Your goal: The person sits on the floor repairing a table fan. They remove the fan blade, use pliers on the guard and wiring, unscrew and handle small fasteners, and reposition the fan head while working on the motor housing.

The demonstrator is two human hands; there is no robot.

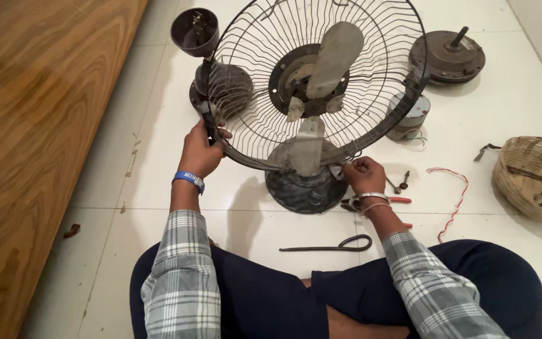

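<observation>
While braced at the fan guard (321, 81), left hand (199, 154) gripping its rim, right hand (364, 174) seemingly pinching wire.

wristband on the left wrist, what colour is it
Blue. The wristband shows best in the head view, just below the left hand gripping the fan guard.

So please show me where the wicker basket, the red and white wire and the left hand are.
wicker basket (537, 179), head view, on its woven side.
red and white wire (458, 194), head view, mid-length.
left hand (201, 152), head view, back of the hand.
</observation>
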